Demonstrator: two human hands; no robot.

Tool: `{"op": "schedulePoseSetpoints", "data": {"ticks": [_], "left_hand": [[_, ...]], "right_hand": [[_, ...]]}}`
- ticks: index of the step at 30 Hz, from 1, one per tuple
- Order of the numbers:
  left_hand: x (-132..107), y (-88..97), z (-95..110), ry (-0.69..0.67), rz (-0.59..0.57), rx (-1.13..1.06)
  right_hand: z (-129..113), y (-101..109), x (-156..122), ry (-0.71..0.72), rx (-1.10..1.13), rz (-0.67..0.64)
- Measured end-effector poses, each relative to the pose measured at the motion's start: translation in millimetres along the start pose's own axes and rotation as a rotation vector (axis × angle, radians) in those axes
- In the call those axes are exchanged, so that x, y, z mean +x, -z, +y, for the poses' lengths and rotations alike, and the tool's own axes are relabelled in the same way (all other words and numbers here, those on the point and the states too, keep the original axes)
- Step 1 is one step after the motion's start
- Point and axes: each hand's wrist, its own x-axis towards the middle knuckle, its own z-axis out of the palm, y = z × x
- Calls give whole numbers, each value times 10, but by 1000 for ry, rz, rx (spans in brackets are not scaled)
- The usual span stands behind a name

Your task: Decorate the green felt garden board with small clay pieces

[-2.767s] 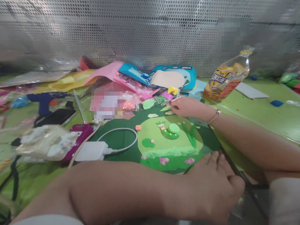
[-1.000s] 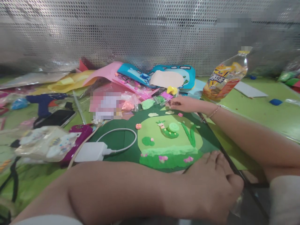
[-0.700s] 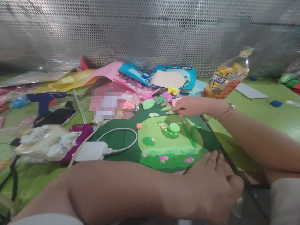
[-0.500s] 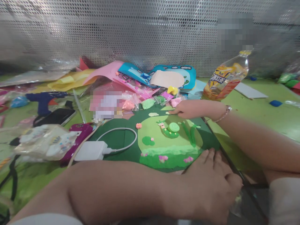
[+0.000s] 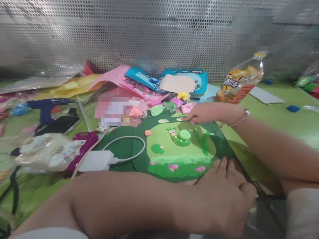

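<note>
A dark green card [image 5: 224, 141] lies flat, with a light green panel [image 5: 159, 132] decorated with a clay snail [image 5: 183, 137], leaves and pink flowers. My left hand [image 5: 224, 189] crosses in front and rests on the card's near right corner, fingers stretched out and holding nothing. At the card's far edge, my right hand [image 5: 203, 114] has its index finger extended onto a small pale clay patch [image 5: 179, 119]. Its other fingers are bent and partly hidden. A similar pale patch [image 5: 163, 121] sits just left of it.
A white charger [image 5: 96, 160] with its cable lies on the card's left side. Bagged clay [image 5: 157, 110] sits behind the card, and a bottle [image 5: 240, 81] stands back right. Leftward are a glue gun [image 5: 45, 108], a phone [image 5: 59, 124] and a clear pouch [image 5: 50, 151].
My right wrist has risen slightly and shifted a little, while its index fingertip stays on the pale patch. My left hand keeps its place on the card's corner.
</note>
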Motion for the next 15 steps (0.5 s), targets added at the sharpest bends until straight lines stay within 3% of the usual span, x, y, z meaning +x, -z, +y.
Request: {"op": "schedulePoseSetpoints", "data": {"ticks": [9, 15], "left_hand": [[5, 30, 1, 1, -26, 21], [4, 8, 2, -9, -6, 40]], "right_hand": [[-106, 184, -63, 13, 49, 67], [-19, 76, -9, 18, 9, 31]]}}
